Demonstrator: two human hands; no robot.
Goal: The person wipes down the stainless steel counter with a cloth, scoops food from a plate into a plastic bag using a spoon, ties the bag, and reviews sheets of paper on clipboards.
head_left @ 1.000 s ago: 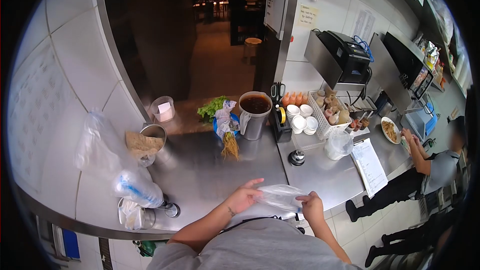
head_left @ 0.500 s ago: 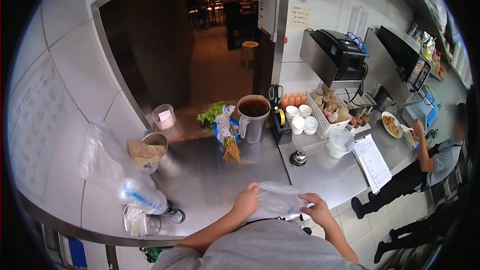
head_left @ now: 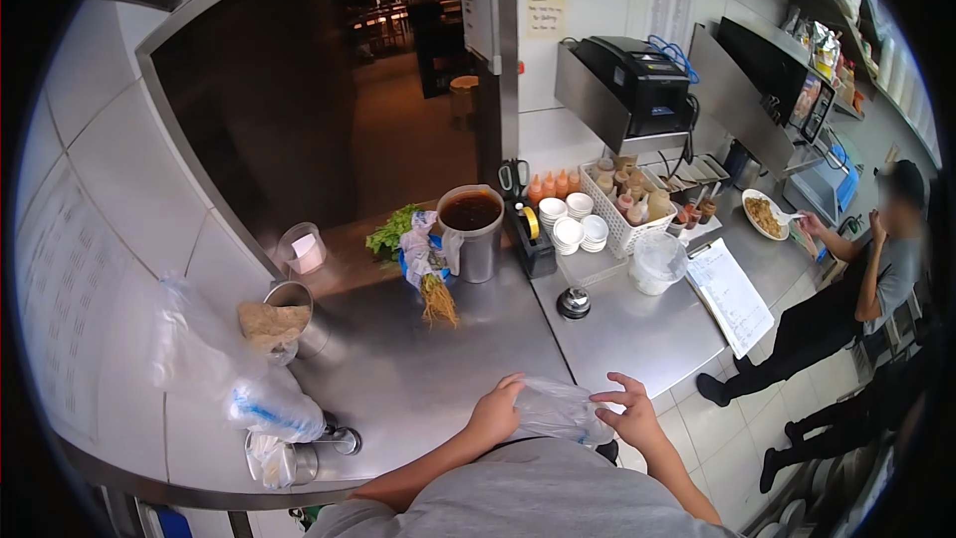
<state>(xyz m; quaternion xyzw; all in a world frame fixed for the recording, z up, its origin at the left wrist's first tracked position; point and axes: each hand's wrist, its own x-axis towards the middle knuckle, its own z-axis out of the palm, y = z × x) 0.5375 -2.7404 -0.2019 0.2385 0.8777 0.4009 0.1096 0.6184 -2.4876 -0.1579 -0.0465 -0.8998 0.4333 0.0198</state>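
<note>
In front of my waist, a thin clear plastic bag [head_left: 560,410] is stretched between my two hands over the near edge of the steel counter. My left hand [head_left: 495,412] is closed on the bag's left side, thumb and fingers pressed together. On the other side, my right hand [head_left: 634,416] pinches the bag's right edge, while one finger is raised away from it. Beyond the bag, a leafy bunch with roots [head_left: 438,299], wrapped in plastic, rests by a tall container of dark sauce [head_left: 471,214].
At left are hanging plastic bags [head_left: 269,408] and a metal pot [head_left: 311,324]. To the right are a call bell [head_left: 574,303], stacked white cups [head_left: 568,232], a bottle basket [head_left: 622,229], a clear tub [head_left: 657,261] and a clipboard [head_left: 732,299]. A co-worker [head_left: 876,259] stands near a plate of food [head_left: 765,216].
The view has shifted, so the counter items appear farther left. The bag looks more bunched, and a finger of my right hand has lifted. The co-worker's hand has moved toward the plate.
</note>
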